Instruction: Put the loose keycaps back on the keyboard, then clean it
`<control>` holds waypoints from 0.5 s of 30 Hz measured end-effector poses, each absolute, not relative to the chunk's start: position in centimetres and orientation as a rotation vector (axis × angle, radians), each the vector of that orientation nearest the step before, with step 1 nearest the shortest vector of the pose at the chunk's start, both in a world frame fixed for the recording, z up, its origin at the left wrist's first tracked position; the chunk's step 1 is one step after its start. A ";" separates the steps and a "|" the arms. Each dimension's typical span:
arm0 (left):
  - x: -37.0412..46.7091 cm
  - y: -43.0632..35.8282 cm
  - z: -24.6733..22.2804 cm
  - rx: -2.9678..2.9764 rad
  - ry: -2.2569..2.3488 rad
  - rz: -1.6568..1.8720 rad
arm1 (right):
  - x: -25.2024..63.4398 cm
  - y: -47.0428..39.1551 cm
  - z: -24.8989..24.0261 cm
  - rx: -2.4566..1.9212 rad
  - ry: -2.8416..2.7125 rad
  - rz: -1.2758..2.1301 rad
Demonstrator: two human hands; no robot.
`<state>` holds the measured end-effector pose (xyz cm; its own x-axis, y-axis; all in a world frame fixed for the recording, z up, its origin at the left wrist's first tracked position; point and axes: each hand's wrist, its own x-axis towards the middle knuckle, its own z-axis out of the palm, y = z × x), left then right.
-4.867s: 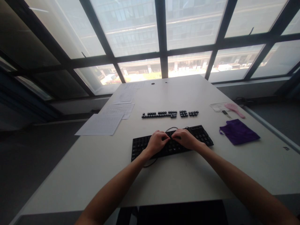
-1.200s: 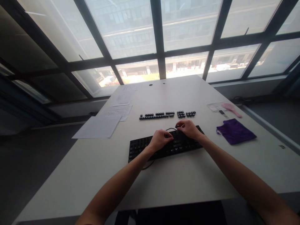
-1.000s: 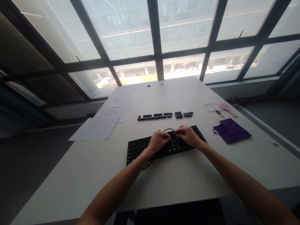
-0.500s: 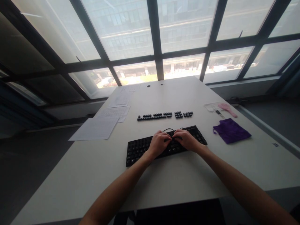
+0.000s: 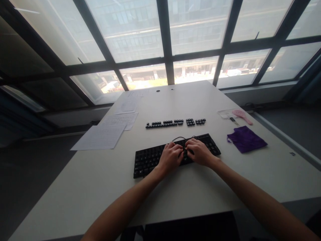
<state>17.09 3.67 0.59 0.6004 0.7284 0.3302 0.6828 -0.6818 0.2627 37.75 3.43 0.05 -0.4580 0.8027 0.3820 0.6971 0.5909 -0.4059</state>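
Observation:
A black keyboard (image 5: 147,161) lies slightly slanted on the white table. Over its middle, my left hand (image 5: 171,155) has its fingers bent together at the keys. Close beside it, on the right, my right hand (image 5: 198,151) is curled in the same way, its fingertips at the keys. Whatever is between the fingers of either hand is too small to make out. Behind the keyboard, loose black keycaps (image 5: 164,124) stand in rows, with a block of more keycaps (image 5: 190,122) to their right.
Printed papers (image 5: 99,137) lie along the table's left side. On the right are a purple cloth pouch (image 5: 247,139), a pink hairbrush (image 5: 242,116), a clear bag (image 5: 224,114) and a small dark tool (image 5: 233,121). Windows rise behind the white table (image 5: 190,197).
Both hands have shifted slightly over the keyboard, from a closer pinch to fingertips lower on the keys. The view has moved a little.

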 end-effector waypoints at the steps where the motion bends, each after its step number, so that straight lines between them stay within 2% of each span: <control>1: 17.1 3.6 0.5 2.725 1.198 0.635 | 37.7 3.4 0.0 -1.198 -2.281 0.246; 11: 16.0 3.9 0.1 2.707 1.134 0.754 | 36.9 2.2 -0.9 -1.228 -2.168 0.222; 15: 16.5 5.6 0.8 2.630 1.140 0.813 | 38.4 4.9 0.1 -1.385 -2.038 0.173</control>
